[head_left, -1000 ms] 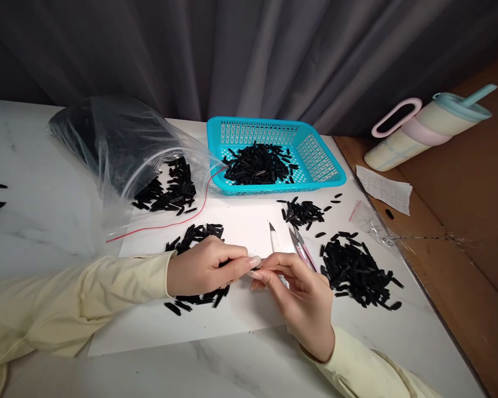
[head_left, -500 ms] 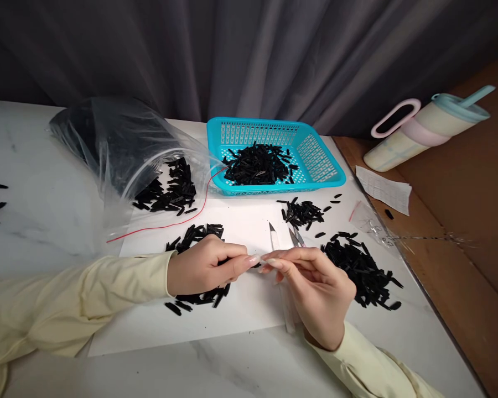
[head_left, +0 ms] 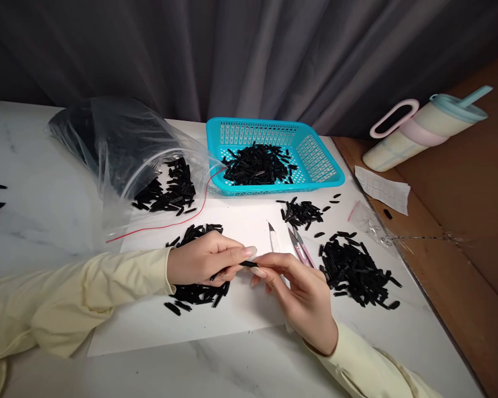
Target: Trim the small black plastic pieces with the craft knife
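We've got our left hand (head_left: pixel 203 262) and right hand (head_left: pixel 302 293) both pinching one small black piece (head_left: pixel 248 264) just in front of the white knife (head_left: pixel 273 239), so keep fingertips tight and steady.

You face a grey pleated curtain (head_left: pixel 274 50) across the whole back, a white marbled table (head_left: pixel 33 166) spread beneath you, a brown wooden surface (head_left: pixel 473 232) adjoining on your right, soft even light overhead
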